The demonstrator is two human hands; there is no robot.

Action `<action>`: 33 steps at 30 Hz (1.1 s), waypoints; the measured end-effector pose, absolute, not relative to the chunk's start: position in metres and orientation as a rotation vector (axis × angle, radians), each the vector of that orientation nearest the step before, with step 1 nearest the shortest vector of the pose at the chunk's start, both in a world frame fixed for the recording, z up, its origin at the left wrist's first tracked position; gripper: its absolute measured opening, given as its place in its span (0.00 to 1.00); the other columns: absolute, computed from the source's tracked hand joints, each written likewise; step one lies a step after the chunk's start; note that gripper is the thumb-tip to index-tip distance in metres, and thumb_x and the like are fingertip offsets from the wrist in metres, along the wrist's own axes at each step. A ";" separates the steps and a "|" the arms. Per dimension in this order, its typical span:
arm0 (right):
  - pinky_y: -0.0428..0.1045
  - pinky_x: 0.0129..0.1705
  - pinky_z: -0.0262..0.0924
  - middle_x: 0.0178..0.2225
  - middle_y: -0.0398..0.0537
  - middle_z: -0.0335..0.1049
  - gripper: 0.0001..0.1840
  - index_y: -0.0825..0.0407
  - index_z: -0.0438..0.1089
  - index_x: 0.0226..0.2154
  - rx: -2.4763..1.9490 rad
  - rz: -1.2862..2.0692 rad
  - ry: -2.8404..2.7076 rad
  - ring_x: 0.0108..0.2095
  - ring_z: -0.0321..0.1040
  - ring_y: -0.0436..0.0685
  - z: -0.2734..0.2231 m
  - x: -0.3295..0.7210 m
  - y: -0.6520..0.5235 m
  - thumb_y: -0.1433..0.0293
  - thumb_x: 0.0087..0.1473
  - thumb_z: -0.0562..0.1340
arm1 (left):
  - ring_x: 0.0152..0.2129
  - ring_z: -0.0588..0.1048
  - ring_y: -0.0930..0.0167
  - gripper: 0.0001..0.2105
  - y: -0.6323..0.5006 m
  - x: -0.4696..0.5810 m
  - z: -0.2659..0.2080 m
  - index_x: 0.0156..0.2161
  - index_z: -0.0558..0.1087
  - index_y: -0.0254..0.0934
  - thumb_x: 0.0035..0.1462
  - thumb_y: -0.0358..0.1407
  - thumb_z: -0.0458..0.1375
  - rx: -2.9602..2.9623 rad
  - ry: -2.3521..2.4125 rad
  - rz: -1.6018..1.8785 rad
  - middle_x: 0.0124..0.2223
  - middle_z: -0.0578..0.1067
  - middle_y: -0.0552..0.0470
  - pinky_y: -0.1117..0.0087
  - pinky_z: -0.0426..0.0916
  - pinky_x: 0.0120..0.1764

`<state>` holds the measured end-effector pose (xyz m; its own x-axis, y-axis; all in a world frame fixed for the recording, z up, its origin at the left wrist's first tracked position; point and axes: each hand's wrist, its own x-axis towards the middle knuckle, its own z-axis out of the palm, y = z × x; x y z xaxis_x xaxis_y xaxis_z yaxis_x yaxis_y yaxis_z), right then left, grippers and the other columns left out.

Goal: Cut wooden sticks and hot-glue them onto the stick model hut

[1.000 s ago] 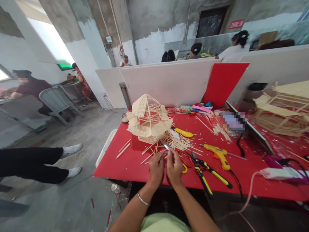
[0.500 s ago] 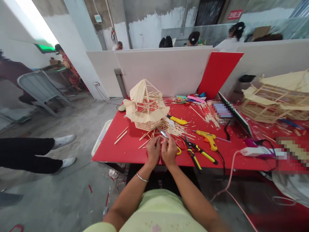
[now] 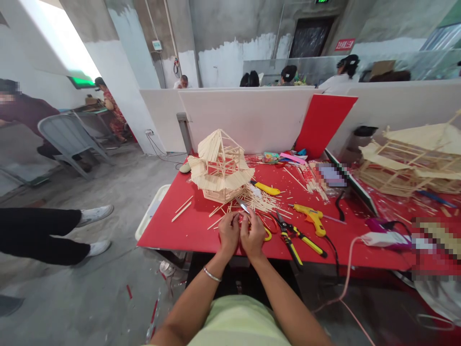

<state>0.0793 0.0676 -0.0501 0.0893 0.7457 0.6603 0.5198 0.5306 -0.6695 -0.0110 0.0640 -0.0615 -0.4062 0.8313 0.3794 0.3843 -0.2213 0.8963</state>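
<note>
My left hand (image 3: 229, 230) and my right hand (image 3: 252, 233) are close together at the table's front, fingertips nearly meeting. The right hand is closed on a slim silver blade-like tool (image 3: 244, 205), its tip pointing away from me. My left fingers are pinched; whatever is in them is too small to make out. Just beyond stands a wooden-stick pavilion model (image 3: 222, 168), its roof partly covered with sticks. Loose sticks (image 3: 264, 202) lie around its base. Beside my right hand are yellow-and-red looped handles (image 3: 267, 234), partly hidden, and black-and-yellow pliers-like cutters (image 3: 293, 235).
On the red table (image 3: 162, 230) lie a yellow utility knife (image 3: 267, 189) and a yellow glue gun (image 3: 311, 217) with a cord. A larger stick model (image 3: 414, 163) stands at right. White panels (image 3: 248, 120) close off the back. A person's legs (image 3: 43, 235) show at left.
The view has tilted up slightly, so the scene sits lower. Both hands stay together in nearly the same pose, the silver tool still in the right.
</note>
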 end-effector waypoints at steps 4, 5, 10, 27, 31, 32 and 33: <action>0.57 0.53 0.66 0.49 0.56 0.76 0.21 0.53 0.67 0.58 -1.090 0.217 -1.615 0.49 0.73 0.60 -0.052 0.080 0.067 0.68 0.65 0.54 | 0.35 0.75 0.66 0.11 0.062 -0.010 -0.060 0.40 0.77 0.39 0.63 0.38 0.52 1.438 1.684 1.678 0.38 0.79 0.46 0.65 0.67 0.43; 0.57 0.53 0.65 0.49 0.56 0.76 0.21 0.53 0.67 0.58 -1.089 0.214 -1.621 0.50 0.73 0.60 -0.053 0.080 0.067 0.68 0.65 0.54 | 0.35 0.75 0.66 0.11 0.062 -0.010 -0.059 0.40 0.77 0.39 0.63 0.38 0.52 1.436 1.689 1.678 0.38 0.78 0.47 0.65 0.67 0.42; 0.56 0.53 0.66 0.49 0.56 0.76 0.20 0.53 0.68 0.57 -1.078 0.248 -1.611 0.50 0.73 0.60 -0.054 0.080 0.069 0.68 0.65 0.54 | 0.33 0.73 0.68 0.09 0.063 -0.009 -0.059 0.39 0.74 0.38 0.64 0.37 0.52 1.462 1.710 1.685 0.36 0.77 0.48 0.67 0.66 0.40; 0.53 0.45 0.66 0.42 0.54 0.75 0.17 0.52 0.71 0.51 -1.122 0.342 -1.463 0.42 0.71 0.58 -0.061 0.085 0.078 0.62 0.63 0.59 | 0.26 0.72 0.71 0.10 0.065 -0.009 -0.064 0.32 0.74 0.37 0.59 0.41 0.59 1.310 1.598 1.763 0.29 0.76 0.53 0.72 0.65 0.31; 0.53 0.47 0.64 0.39 0.51 0.76 0.12 0.51 0.73 0.43 -1.084 0.362 -1.495 0.42 0.71 0.57 -0.058 0.085 0.077 0.63 0.64 0.58 | 0.31 0.76 0.70 0.09 0.064 -0.011 -0.062 0.37 0.77 0.38 0.62 0.38 0.56 1.359 1.599 1.739 0.34 0.80 0.51 0.70 0.67 0.37; 0.53 0.47 0.64 0.39 0.51 0.75 0.12 0.50 0.73 0.43 -1.081 0.365 -1.497 0.42 0.71 0.57 -0.057 0.085 0.077 0.63 0.64 0.58 | 0.31 0.76 0.69 0.09 0.063 -0.011 -0.061 0.37 0.77 0.38 0.63 0.38 0.55 1.369 1.612 1.736 0.35 0.80 0.50 0.70 0.67 0.37; 0.53 0.47 0.64 0.40 0.51 0.75 0.12 0.51 0.73 0.43 -1.079 0.368 -1.498 0.42 0.71 0.57 -0.056 0.085 0.076 0.64 0.64 0.57 | 0.31 0.76 0.70 0.10 0.063 -0.010 -0.061 0.37 0.77 0.38 0.63 0.38 0.54 1.377 1.620 1.733 0.35 0.80 0.50 0.70 0.67 0.37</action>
